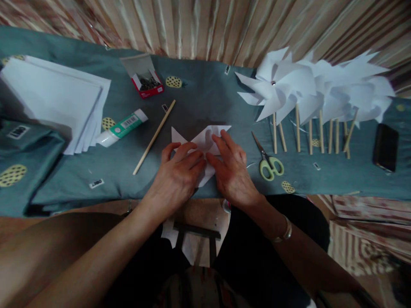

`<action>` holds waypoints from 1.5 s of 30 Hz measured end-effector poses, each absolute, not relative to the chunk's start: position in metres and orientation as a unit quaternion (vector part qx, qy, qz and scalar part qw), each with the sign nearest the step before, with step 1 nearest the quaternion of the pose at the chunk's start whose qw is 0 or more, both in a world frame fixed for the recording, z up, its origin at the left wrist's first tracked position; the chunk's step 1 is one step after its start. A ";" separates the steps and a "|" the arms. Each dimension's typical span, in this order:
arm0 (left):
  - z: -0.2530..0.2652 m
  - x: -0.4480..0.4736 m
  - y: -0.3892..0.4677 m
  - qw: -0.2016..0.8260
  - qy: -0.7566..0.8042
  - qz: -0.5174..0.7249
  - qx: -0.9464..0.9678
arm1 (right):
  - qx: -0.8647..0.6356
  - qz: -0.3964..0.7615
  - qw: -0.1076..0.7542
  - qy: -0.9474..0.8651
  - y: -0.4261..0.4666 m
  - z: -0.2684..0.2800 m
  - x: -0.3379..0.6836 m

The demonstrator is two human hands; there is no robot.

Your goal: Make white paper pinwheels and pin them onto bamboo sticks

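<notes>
Paper (205, 136), white and folded into sharp points, is lying on the teal tablecloth (205, 87) near its front edge, between the wooden stick (154, 137) and the green-handled scissors (264, 156). Your left hand (178, 173) is resting bent fingers on it; your right hand (231, 173) is touching its other side, thumb and forefinger apart. Hidden undersides are leaving it impossible to tell whether either is pinching a layer. The sheet is probably feeling light, springy and easily creased, its outer points likely offering your gentlest hold.
</notes>
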State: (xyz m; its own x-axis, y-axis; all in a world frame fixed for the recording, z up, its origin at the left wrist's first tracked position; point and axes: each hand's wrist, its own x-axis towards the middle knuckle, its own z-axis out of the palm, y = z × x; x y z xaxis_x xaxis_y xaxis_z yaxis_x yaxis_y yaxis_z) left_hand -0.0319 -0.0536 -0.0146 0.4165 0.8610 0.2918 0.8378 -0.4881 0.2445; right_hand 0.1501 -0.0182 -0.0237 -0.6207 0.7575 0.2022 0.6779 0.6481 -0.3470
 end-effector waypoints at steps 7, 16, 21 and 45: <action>-0.015 -0.032 -0.051 0.058 0.514 0.203 0.831 | -0.406 0.136 0.167 -0.888 -0.019 -0.027 0.151; -0.012 -0.032 -0.050 0.039 0.504 0.213 0.836 | -0.409 0.153 0.179 -0.882 -0.016 -0.018 0.162; -0.015 -0.032 -0.050 0.026 0.501 0.215 0.838 | -0.393 0.122 0.174 -0.894 -0.014 -0.018 0.156; -0.014 -0.032 -0.050 0.067 0.517 0.212 0.826 | -0.411 0.116 0.168 -0.889 -0.016 -0.028 0.145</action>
State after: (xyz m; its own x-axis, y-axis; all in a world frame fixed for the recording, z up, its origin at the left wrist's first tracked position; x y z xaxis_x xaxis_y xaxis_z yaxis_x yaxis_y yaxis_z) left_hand -0.0325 -0.0503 -0.0144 0.3750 0.8834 0.2809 0.8268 -0.4558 0.3296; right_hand 0.1449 -0.0156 -0.0279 -0.6063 0.7688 0.2033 0.6906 0.6357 -0.3449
